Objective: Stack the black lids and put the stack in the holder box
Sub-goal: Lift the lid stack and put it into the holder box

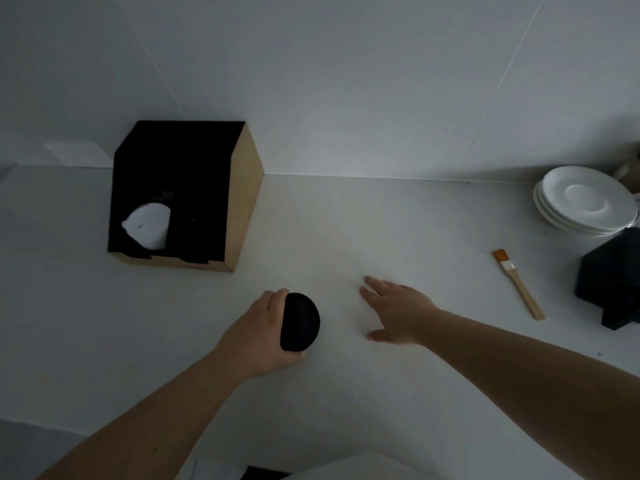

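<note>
My left hand (258, 332) grips a stack of round black lids (300, 322), held on edge just above the white counter, fingers over the top and thumb below. How many lids are in the stack is hard to tell in the dim light. My right hand (396, 311) hovers flat and open over the counter to the right of the lids, holding nothing. The holder box (242, 202), black inside with tan wooden sides, stands at the back left against the wall. White lids (149, 221) fill its left slot; the right slot looks dark.
A stack of white saucers (585, 200) sits at the far right by the wall. A small wooden brush (517, 284) with orange bristles lies right of my right hand. A black object (609, 278) stands at the right edge.
</note>
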